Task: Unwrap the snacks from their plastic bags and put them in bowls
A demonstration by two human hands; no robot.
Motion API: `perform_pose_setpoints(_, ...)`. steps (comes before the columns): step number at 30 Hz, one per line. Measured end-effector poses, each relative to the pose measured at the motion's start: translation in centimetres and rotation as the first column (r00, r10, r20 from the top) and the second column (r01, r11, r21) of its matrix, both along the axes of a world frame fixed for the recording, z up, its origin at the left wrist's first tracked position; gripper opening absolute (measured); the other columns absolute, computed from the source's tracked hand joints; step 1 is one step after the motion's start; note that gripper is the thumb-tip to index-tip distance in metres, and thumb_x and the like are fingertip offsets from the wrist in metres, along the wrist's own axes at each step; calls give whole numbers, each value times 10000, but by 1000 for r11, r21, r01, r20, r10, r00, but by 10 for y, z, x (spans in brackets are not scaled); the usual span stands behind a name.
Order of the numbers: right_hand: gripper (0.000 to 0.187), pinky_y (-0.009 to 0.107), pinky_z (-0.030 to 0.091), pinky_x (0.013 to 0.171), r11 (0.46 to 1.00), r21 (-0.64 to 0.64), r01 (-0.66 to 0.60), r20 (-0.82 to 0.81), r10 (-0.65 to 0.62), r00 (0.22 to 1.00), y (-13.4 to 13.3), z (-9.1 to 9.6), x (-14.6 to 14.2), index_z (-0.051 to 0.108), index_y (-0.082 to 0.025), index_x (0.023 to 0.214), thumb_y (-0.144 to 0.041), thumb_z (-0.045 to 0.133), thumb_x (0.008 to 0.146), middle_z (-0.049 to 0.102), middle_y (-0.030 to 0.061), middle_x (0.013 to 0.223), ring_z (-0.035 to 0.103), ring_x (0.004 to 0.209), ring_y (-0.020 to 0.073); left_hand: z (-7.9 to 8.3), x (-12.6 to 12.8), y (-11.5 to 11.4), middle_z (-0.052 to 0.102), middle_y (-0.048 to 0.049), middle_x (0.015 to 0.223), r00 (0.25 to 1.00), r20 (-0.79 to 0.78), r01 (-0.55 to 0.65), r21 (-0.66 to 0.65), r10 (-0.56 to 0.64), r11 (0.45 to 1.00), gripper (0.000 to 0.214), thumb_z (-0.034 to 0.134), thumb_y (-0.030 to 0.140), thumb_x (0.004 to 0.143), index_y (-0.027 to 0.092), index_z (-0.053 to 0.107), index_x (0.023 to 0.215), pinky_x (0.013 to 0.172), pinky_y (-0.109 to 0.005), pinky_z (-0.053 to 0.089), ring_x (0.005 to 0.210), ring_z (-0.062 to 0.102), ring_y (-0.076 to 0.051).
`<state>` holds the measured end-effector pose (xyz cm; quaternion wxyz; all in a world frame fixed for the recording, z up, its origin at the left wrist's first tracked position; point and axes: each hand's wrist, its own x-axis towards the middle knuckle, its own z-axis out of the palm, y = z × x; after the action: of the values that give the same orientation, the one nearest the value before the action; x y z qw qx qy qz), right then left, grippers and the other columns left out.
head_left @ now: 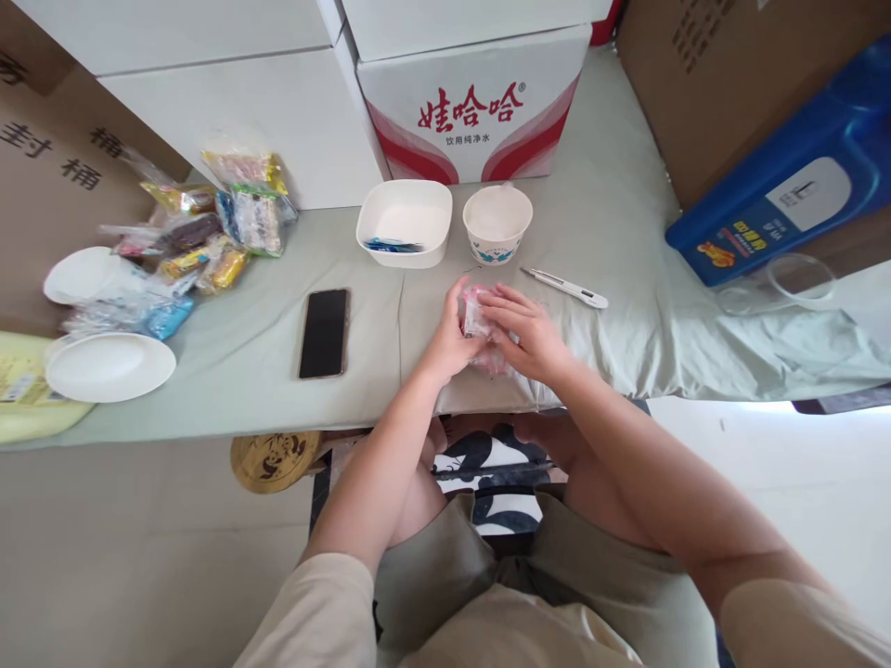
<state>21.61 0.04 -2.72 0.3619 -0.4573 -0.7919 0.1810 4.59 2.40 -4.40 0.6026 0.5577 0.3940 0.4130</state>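
Observation:
Both of my hands meet over a small pink packet in clear wrapping [477, 315] on the grey-green cloth of the table [599, 232]. My left hand [451, 336] curls round the packet's left side. My right hand [527, 331] lies over its right side with the fingers pressed on it, hiding most of the packet. Just beyond stand a white square bowl [406, 223] holding a small blue packet, and a round paper bowl [497, 224]. A white thermometer [565, 288] lies to the right of my hands.
A black phone [324, 332] lies left of my hands. A heap of wrapped snacks [209, 232] and two white plates [109, 366] sit at the left. White cartons [473, 111] stand behind; a blue jug [786, 176] and a clear lid [800, 278] are at the right.

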Motion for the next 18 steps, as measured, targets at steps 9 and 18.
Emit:
perform_pose_setpoints(9, 410, 543, 381, 1202, 988, 79, -135, 11, 134, 991, 11, -15, 0, 626, -196, 1335, -320, 536, 954, 638, 113, 1406, 485, 1421, 296, 5, -8, 5, 628, -54, 1281, 986, 128, -98, -87, 108, 991, 525, 793, 360, 745, 278, 509, 1179, 967, -361, 543, 1131, 647, -206)
perform_pose_setpoints(18, 211, 507, 491, 1035, 998, -55, -37, -93, 32, 995, 13, -8, 10, 760, -288, 1040, -393, 641, 901, 736, 81, 1162, 658, 1115, 276, 14, -23, 3, 636, 5, 945, 966, -255, 83, 155, -42, 984, 375, 706, 222, 701, 235, 579, 1054, 767, -276, 479, 813, 592, -143)
